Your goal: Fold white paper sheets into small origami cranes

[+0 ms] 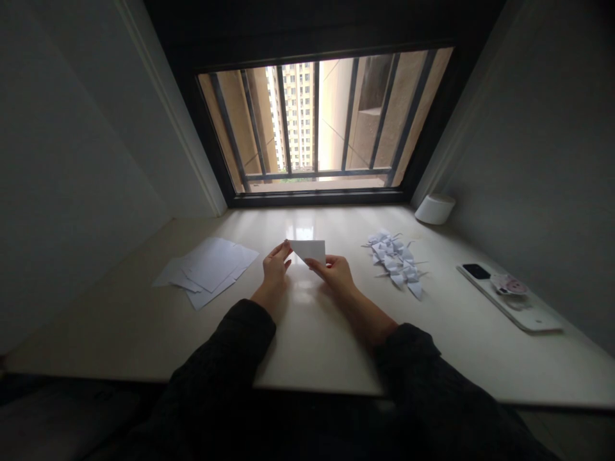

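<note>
My left hand (277, 266) and my right hand (334, 272) hold a folded white paper triangle (307, 250) up just above the desk. The left fingers pinch its left corner. The right fingers grip its lower right edge, and its point hangs down between my hands. To the left of my hands lies a loose stack of white paper sheets (209, 269). To the right is a heap of folded white paper cranes (396, 262), which neither hand touches.
The pale glossy desk (307, 358) runs along a barred window (317, 121). A black phone (476, 271) and a small pink-and-white item (509, 285) lie on a long white board (528, 314) at the right. A round white container (435, 209) stands in the far right corner.
</note>
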A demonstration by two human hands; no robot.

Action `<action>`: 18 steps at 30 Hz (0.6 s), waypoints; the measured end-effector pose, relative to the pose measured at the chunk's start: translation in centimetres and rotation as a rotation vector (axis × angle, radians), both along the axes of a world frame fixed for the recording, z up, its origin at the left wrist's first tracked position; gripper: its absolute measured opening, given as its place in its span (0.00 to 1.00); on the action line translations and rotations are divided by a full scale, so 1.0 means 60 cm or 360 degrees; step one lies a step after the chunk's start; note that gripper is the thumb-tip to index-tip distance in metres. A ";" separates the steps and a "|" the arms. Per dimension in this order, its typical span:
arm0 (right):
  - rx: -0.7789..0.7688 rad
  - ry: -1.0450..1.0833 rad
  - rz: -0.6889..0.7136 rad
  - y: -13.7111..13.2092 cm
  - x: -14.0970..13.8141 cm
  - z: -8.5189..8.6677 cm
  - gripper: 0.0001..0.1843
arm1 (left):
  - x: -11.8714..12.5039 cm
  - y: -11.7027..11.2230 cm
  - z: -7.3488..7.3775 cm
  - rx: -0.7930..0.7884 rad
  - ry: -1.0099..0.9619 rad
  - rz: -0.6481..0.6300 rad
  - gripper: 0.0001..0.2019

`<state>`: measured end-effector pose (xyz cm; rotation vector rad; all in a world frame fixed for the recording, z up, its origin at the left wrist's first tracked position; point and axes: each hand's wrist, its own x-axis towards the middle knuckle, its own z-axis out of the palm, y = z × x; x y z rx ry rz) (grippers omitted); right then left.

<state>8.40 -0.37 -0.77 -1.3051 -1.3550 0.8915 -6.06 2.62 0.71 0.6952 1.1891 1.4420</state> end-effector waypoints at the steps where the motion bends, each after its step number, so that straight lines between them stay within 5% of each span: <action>1: 0.0003 0.0003 0.0000 0.000 -0.001 0.001 0.24 | 0.000 0.000 -0.001 -0.0005 -0.0050 0.0003 0.18; 9: 0.0034 -0.0040 -0.0001 -0.003 -0.008 0.004 0.26 | 0.008 0.004 -0.009 0.0023 -0.0411 0.0114 0.10; 18: 0.0159 -0.0200 -0.0043 -0.008 -0.012 0.006 0.24 | 0.013 0.006 -0.012 0.0090 -0.0465 0.0241 0.06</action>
